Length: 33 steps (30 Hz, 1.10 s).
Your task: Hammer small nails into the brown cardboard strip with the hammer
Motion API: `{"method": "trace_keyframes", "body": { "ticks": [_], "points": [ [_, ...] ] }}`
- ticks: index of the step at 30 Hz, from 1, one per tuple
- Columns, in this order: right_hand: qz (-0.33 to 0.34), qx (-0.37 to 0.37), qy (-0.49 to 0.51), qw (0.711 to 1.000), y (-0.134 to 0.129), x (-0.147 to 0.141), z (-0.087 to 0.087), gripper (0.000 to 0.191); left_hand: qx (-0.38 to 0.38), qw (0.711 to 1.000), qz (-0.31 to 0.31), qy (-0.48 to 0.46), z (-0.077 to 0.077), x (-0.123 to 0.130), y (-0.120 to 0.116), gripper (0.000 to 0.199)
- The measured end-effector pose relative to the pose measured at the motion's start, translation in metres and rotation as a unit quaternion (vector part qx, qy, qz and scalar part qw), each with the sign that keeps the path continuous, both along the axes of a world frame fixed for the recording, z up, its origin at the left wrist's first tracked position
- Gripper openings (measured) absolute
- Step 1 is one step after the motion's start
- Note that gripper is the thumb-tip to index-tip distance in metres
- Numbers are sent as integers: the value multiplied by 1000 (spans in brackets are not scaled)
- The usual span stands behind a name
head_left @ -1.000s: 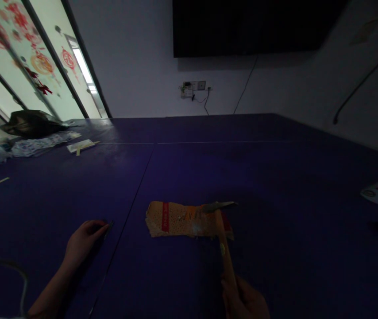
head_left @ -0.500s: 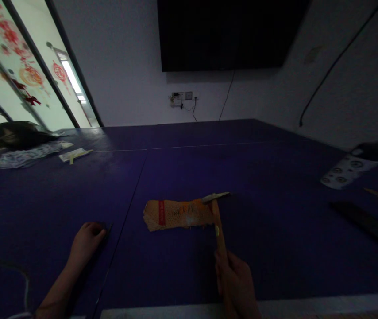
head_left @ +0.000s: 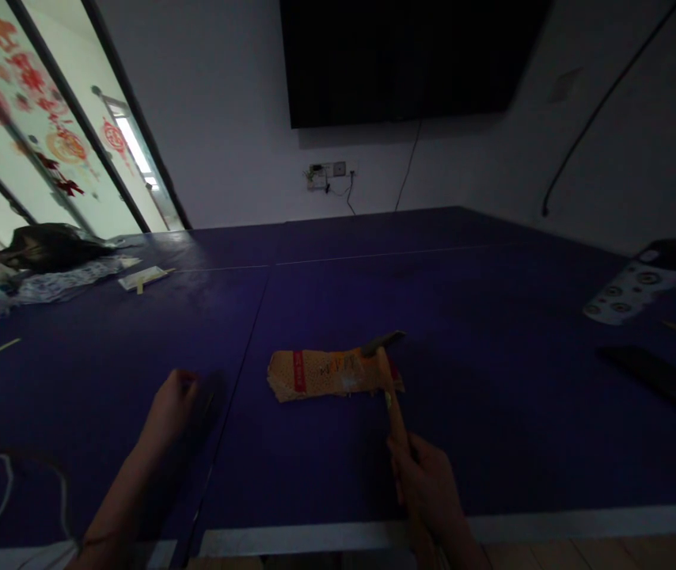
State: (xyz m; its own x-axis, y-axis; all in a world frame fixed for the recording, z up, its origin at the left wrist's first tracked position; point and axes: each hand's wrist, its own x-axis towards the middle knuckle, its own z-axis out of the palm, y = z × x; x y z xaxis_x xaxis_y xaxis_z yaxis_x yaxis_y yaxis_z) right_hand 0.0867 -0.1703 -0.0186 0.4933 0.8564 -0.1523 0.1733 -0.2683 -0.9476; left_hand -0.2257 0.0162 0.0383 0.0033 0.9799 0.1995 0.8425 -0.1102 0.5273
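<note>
My right hand [head_left: 430,479] is wrapped round the wooden handle of a hammer [head_left: 396,416]. Its dark metal head is at the far end, over the right end of a torn strip of printed brown cardboard [head_left: 320,374] with a red band. Whether the head touches the cardboard, I cannot tell. To the left of the cardboard, across a seam in the purple surface, my left hand [head_left: 172,404] has its fingers drawn together. A small thin sliver [head_left: 210,402] shows just beside those fingertips; what they hold, if anything, is too dark to make out.
A dark flat bar [head_left: 658,384] and a white box with round patterns [head_left: 626,297] lie on the right. A black bag [head_left: 56,247] and a small white tray [head_left: 143,277] sit at the far left. Pale cables [head_left: 9,483] loop at the near left.
My left hand has risen slightly, away from me, and its fingers sit a little apart from the thin sliver. The hammer head has tilted slightly over the cardboard. The whole view has shifted a little.
</note>
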Motion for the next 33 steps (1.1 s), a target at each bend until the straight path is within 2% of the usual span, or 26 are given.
{"method": "trace_keyframes", "body": {
  "ticks": [2,5,7,9,13,17,24,33],
  "points": [
    [-2,-1,1,1000,0,0,-1,30,28,986,-65,-149,6,21,-1,12],
    [-7,3,0,1000,0,0,-2,29,-10,929,-192,-316,10,63,-2,15],
    [-11,3,-16,1000,0,0,-3,29,-61,897,-252,-358,7,92,0,19],
    [-8,1,-32,999,1,0,-3,29,-91,879,-278,-375,-1,117,3,22],
    [5,8,-70,998,2,0,-2,27,-101,884,-285,-356,-24,151,10,25],
    [18,-7,-74,997,2,0,-2,26,-80,905,-273,-316,-38,160,11,23],
    [18,-35,-88,995,0,1,-1,27,-59,928,-261,-260,-44,155,8,10],
    [21,-27,-79,996,-2,1,0,28,-66,941,-246,-221,-47,160,6,13]
  ]
}}
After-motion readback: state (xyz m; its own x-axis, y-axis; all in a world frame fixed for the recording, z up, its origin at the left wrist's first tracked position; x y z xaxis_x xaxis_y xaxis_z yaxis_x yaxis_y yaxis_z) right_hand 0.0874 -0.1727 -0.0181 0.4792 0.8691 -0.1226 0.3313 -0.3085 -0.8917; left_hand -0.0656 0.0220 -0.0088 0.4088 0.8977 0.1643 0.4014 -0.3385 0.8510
